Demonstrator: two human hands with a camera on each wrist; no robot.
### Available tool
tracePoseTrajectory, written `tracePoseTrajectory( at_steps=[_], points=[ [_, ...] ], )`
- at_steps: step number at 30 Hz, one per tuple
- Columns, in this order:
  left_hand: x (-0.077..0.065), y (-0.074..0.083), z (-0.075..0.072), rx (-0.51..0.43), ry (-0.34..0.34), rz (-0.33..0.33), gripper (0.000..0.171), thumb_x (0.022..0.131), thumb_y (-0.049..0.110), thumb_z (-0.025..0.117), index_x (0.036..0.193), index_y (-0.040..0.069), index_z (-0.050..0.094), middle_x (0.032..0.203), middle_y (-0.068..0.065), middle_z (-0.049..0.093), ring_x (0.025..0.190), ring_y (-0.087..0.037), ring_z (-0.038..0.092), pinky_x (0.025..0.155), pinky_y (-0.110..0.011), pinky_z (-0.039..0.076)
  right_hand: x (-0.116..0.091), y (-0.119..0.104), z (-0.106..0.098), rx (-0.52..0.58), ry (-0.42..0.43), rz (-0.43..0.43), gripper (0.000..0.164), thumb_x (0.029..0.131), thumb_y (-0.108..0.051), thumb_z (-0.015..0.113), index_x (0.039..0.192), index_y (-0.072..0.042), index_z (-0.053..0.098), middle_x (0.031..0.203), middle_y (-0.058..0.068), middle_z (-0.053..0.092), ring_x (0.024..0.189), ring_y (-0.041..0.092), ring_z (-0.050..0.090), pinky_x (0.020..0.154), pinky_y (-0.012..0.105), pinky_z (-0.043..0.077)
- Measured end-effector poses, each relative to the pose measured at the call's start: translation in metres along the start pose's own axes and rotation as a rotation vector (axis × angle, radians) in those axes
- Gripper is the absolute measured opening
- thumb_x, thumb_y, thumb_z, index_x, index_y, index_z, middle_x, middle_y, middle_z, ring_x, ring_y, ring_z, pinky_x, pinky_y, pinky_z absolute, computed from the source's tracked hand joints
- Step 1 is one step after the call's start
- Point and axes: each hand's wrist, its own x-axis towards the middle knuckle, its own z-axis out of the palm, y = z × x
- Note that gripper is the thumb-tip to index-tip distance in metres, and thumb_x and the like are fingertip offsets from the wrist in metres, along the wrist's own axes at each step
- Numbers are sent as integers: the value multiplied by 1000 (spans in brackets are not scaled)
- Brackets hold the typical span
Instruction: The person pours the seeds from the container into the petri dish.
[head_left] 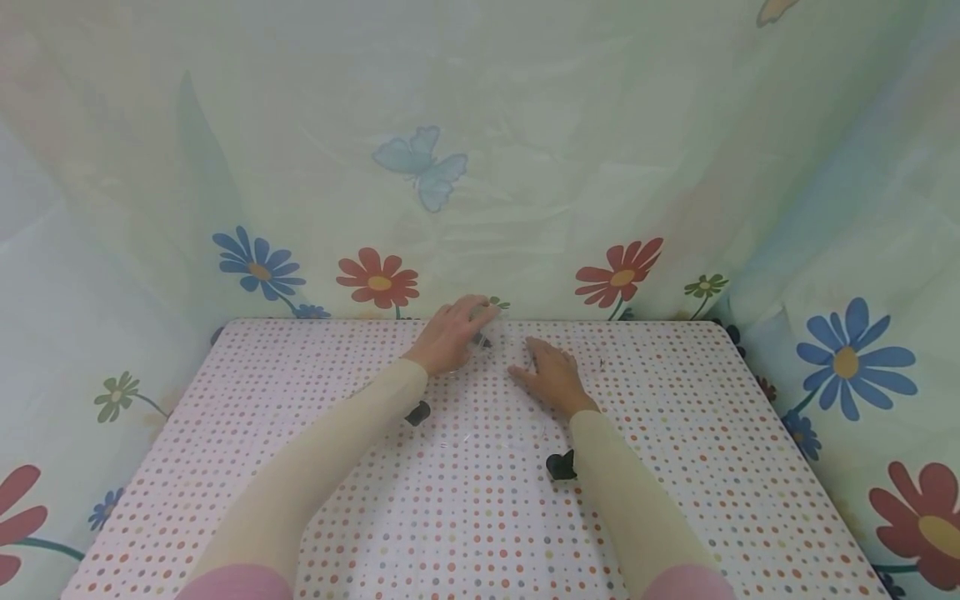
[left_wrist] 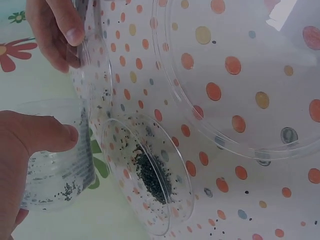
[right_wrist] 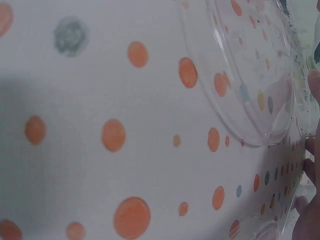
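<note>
My left hand (head_left: 448, 335) is at the table's far edge, gripping a clear cup (left_wrist: 55, 175) with faint markings, thumb across its side. Dark granules (left_wrist: 66, 192) cling inside the tilted cup. Beside it on the table is a small clear round dish (left_wrist: 186, 200) with a heap of dark green granules (left_wrist: 152, 175). To the right, my right hand (head_left: 553, 377) has thumb and fingers spread apart, low over the table. In the left wrist view its fingertips are right at the rim of another clear dish (left_wrist: 107, 65), where a few granules lie.
A large clear round dish (left_wrist: 172, 87) lies on the dotted table (head_left: 450, 533), nearer me than the small dishes. Stray granules dot the cloth. Black wrist-camera parts (head_left: 561, 465) sit by each forearm. Flowered sheeting (head_left: 510, 167) rises behind the far edge.
</note>
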Motion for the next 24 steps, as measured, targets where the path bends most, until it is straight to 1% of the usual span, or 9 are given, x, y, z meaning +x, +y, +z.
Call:
tracePoseTrajectory(
  at_steps=[9,17,24],
  points=[
    [5,1,0,-19,24,43,67,84,0,66,143,22,44,148,-8,42,141,-23,36,110,-41,42,1,0,0,-5,6,-2,77,92,-54,55,151,-11,30,156,12,34,146,31,27,120,58,10],
    [9,4,0,7,-16,60,64,89,1,62,145,25,42,150,-5,40,143,-21,33,114,-39,37,2,2,2,-13,28,-11,78,92,-54,55,151,-10,31,155,13,36,146,32,28,121,57,11],
    [10,8,1,42,-31,85,64,90,1,61,145,26,41,152,-5,39,144,-21,31,115,-39,36,-1,2,2,30,22,-1,78,91,-54,56,151,-11,31,156,12,34,147,32,27,121,57,9]
  ],
)
